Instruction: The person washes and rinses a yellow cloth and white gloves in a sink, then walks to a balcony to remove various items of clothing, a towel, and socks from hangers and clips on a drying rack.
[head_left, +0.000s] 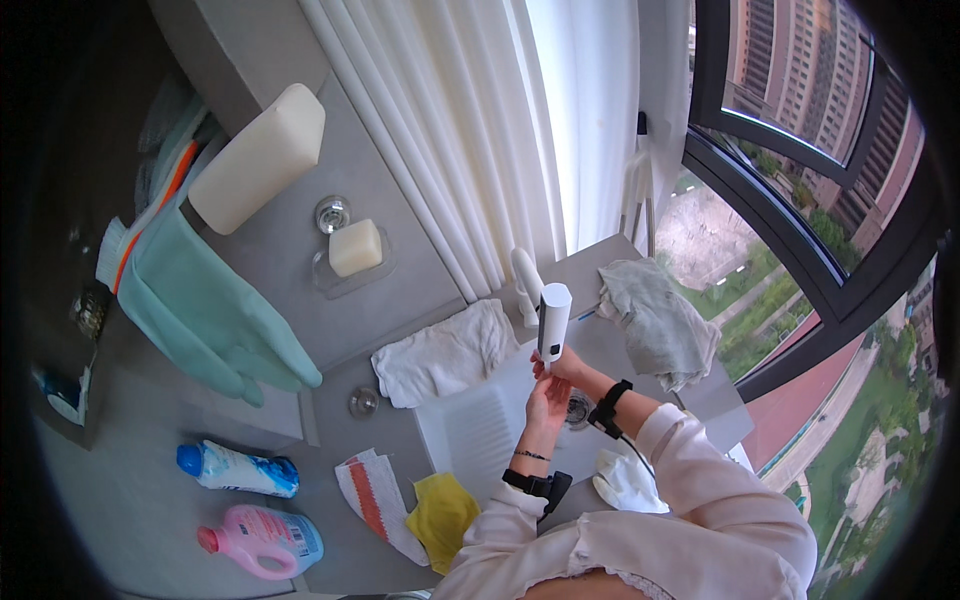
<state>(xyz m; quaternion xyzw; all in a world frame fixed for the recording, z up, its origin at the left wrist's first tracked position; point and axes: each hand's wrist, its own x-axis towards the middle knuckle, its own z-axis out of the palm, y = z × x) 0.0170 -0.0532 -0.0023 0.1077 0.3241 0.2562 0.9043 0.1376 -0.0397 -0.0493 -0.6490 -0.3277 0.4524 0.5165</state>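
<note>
My left hand (547, 403) is palm up over the washbasin (469, 435), just below the end of a white faucet head (554, 319). Its fingers are loosely curled, with nothing seen in them. My right hand (568, 366) is right beside it, its fingertips partly hidden by the faucet head and close to the left fingers. I cannot tell whether it touches the faucet. Behind the head rises the faucet's white curved neck (527, 274). A metal drain (578, 409) shows to the right of my left hand.
A white cloth (450, 352) and a grey cloth (656, 319) drape the basin rim. At left are a striped cloth (375, 499), a yellow cloth (442, 517), detergent bottles (262, 540), a green rubber glove (202, 307) and a soap bar (355, 248). A window (795, 247) stands right.
</note>
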